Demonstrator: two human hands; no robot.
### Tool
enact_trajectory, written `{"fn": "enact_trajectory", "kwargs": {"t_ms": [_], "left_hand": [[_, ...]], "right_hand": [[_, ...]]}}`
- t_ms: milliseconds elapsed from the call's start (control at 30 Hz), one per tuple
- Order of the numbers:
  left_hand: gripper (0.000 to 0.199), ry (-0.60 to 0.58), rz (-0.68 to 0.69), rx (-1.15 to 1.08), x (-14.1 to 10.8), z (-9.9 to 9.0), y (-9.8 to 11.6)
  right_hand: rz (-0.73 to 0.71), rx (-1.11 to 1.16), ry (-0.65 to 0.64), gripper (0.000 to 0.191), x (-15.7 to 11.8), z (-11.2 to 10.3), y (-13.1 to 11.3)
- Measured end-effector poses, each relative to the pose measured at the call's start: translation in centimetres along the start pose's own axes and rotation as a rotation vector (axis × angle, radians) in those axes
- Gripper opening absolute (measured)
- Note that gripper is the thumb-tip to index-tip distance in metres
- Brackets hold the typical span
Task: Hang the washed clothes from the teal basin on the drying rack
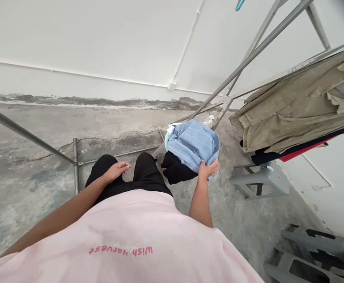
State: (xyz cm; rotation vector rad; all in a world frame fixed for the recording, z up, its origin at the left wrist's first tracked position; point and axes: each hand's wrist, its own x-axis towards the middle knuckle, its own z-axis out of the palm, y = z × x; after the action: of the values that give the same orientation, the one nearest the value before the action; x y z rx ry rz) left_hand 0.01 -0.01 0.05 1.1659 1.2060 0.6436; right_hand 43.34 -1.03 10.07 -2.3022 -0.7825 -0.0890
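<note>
A light blue checked garment [194, 139] lies heaped on top of a pile, with a black garment [178, 168] hanging out below it. My right hand [209, 169] is closed on the near right edge of the blue cloth, thumb on top. A pale green rim [166, 140], perhaps of a basket, peeks out at the left of the pile; the rest of it is covered. Over my left thigh, my left hand [119, 171] holds nothing, its fingers loosely bent and apart from the thumb.
A metal drying rack [248, 53] rises at the right, with khaki clothing [302, 106] and dark and red garments hanging from it. Beneath stands a grey plastic stool [262, 181]; more grey stools [302, 267] are at lower right. A rack bar [27, 133] slants down at left.
</note>
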Motion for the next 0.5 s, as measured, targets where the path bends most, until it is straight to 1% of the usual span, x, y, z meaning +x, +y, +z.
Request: {"fn": "enact_trajectory", "kwargs": {"t_ms": [100,233,367,500], "left_hand": [[0.047,-0.001,-0.002,0.0,-0.1,0.0,0.1],[0.047,0.001,0.002,-0.01,-0.1,-0.1,0.1],[0.048,0.003,0.013,-0.019,-0.2,-0.1,0.0],[0.049,0.014,0.017,-0.014,-0.2,-0.1,-0.1]], "right_hand": [[0.013,0.017,-0.004,0.067,0.2,-0.2,-0.2],[-0.017,0.048,-0.009,0.065,0.0,-0.3,-0.2],[-0.059,0.086,-0.008,0.057,0.0,-0.4,0.2],[-0.084,0.123,0.015,0.048,0.7,-0.2,0.8]]}}
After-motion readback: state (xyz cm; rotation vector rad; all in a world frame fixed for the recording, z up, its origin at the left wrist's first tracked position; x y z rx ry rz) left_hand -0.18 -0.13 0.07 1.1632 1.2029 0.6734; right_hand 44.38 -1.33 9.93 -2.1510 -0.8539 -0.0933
